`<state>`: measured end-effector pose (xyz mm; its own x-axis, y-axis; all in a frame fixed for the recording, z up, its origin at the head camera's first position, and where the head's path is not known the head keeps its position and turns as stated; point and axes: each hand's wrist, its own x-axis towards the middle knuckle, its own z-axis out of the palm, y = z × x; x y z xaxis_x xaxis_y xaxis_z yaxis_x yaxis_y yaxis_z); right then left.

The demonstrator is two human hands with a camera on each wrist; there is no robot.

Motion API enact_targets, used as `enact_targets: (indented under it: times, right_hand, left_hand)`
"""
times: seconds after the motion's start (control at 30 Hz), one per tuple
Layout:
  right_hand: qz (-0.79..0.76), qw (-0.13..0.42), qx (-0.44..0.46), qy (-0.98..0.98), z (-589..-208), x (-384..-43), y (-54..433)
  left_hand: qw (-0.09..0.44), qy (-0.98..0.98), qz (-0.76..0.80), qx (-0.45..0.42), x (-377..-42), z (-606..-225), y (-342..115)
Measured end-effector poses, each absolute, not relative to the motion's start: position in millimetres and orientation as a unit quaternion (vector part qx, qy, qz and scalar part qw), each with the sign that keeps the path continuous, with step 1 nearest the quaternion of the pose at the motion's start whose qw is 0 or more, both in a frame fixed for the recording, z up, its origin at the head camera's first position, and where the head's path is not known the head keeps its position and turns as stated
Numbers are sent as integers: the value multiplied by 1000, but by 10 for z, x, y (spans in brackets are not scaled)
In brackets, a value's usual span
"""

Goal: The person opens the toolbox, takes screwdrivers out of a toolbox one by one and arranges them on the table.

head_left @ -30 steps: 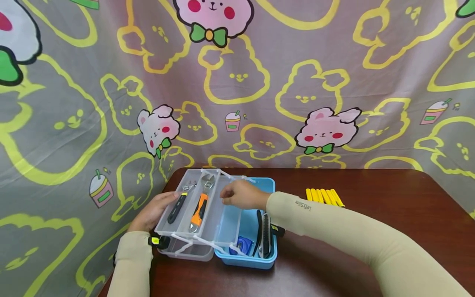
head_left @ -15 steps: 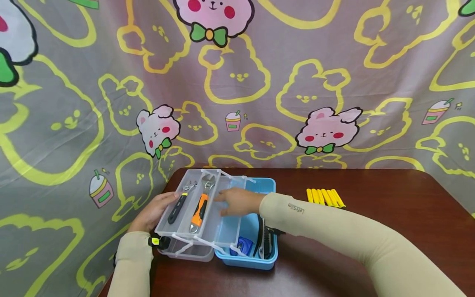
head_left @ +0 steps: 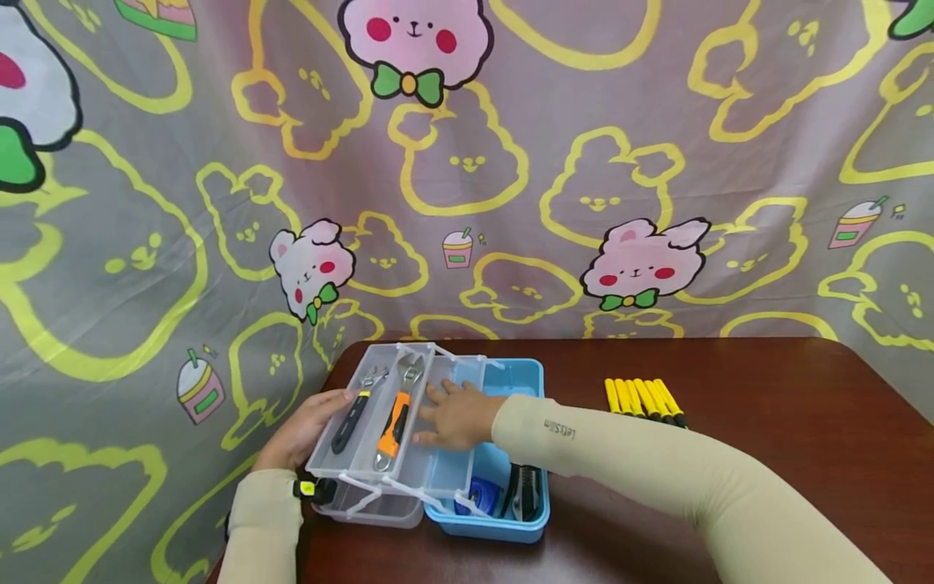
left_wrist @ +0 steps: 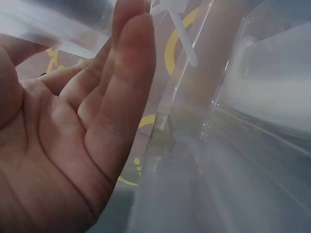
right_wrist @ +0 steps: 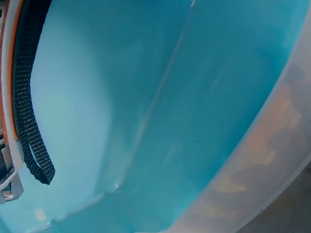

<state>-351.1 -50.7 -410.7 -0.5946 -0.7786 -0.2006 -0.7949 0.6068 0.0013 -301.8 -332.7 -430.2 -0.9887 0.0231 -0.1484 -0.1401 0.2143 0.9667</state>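
Observation:
A toolbox stands unfolded on the table, with a light blue base [head_left: 492,531] and clear hinged trays. My left hand [head_left: 306,426] holds the upper clear tray [head_left: 343,462] by its left edge; in the left wrist view, the palm [left_wrist: 53,145] faces the camera. That tray carries a black-handled adjustable wrench [head_left: 359,410] and an orange-handled adjustable wrench [head_left: 396,418]. My right hand [head_left: 460,415] lies palm down with fingers spread over the lower clear tray [head_left: 448,483], just right of the orange wrench. A blue tape measure [head_left: 481,493] and black-handled tools [head_left: 524,491] lie in the base.
Several yellow sticks with black ends [head_left: 642,397] lie in a row on the brown table [head_left: 766,405], right of the box. A patterned cloth [head_left: 525,178] hangs behind. The right wrist view shows the blue interior [right_wrist: 136,97] and a black woven strap [right_wrist: 29,107].
My right hand has gone from loosely bent fingers above the lower tray to spread fingers lower over it. The left hand keeps its place, and the view has tipped up slightly.

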Motion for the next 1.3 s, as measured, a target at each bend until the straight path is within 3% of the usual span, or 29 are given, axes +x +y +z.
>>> enact_targets:
  times: [0.7, 0.9, 1.13, 1.3]
  right_hand:
    - [7, 68, -483, 873, -3936, -3612, -166]
    - [8, 39, -472, 881, -3918, -3629, -152]
    - [-69, -40, -443, 893, -3958, -3667, -219]
    - [-97, -21, -411, 906, -3945, -3613, -327]
  left_hand:
    - [66, 778, 625, -20, -3012, -4290, -3356]
    - [68, 774, 629, -24, -3001, -4299, -3358]
    - [65, 772, 632, -19, -3005, -4316, -3353]
    - [64, 772, 633, -13, -3001, -4309, -3336]
